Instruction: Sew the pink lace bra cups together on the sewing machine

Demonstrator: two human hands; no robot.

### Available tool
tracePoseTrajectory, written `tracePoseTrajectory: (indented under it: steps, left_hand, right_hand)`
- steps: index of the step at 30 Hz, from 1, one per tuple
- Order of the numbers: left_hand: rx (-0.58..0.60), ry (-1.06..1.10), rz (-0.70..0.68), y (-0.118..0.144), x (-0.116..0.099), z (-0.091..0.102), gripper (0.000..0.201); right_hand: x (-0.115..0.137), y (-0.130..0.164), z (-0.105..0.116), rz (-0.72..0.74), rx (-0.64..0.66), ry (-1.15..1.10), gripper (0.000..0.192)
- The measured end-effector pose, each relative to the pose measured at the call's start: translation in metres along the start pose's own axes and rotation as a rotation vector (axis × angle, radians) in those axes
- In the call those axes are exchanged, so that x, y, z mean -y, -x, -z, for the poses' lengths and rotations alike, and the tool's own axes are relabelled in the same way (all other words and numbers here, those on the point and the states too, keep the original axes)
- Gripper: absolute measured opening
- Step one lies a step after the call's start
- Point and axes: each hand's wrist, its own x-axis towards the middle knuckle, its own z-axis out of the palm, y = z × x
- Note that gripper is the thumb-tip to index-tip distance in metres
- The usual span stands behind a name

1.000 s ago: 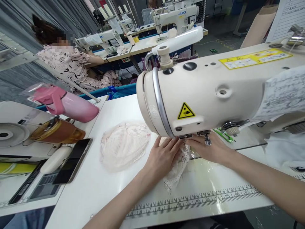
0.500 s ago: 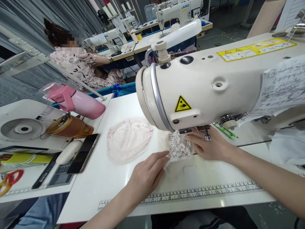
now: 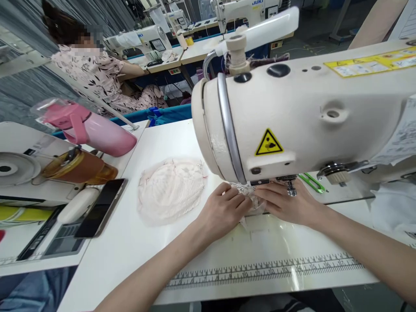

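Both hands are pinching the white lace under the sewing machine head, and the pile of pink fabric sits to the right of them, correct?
Not quite: the head view shows the pile of pink fabric to the left of both hands, left hand and right hand, which do pinch the white lace under the sewing machine head.

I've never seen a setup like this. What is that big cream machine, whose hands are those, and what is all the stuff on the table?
The camera sits on a person's head and looks down at their own two bare hands. The cream bulk is an industrial sewing machine. Beneath its head, the left hand and right hand press a piece of white lace flat between them. To the left on the white table lies a pale pink lace pile. Farther left are a pink bottle, a brown bottle and a dark phone. A ruler strip runs along the table's near edge. Another person sits at a machine behind.
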Motion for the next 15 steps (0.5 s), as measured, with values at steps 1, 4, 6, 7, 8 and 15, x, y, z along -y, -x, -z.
tracePoseTrajectory:
  steps: [1, 4, 6, 7, 8, 15]
  left_hand:
    - [-0.018, -0.013, 0.007, 0.001, -0.001, -0.001, 0.026]
    - [-0.046, -0.054, 0.025, 0.003, -0.003, 0.002, 0.028]
    - [-0.062, -0.066, 0.031, 0.005, -0.004, 0.002, 0.027]
    - [-0.071, -0.058, 0.036, 0.005, -0.004, 0.002, 0.026]
    - [-0.072, -0.037, 0.044, 0.007, -0.005, 0.000, 0.025]
    - [0.182, 0.157, 0.103, 0.017, -0.005, -0.016, 0.051]
  right_hand:
    - [0.001, -0.001, 0.003, 0.031, -0.011, 0.032, 0.023]
    - [0.002, -0.004, 0.008, 0.125, -0.024, 0.164, 0.020]
    - [0.002, -0.005, 0.008, 0.143, -0.029, 0.202, 0.020]
    - [0.002, -0.006, 0.007, 0.142, -0.040, 0.189, 0.019]
    - [0.002, -0.007, 0.006, 0.138, -0.054, 0.156, 0.018]
    - [0.001, -0.008, 0.004, 0.134, 0.010, -0.051, 0.025]
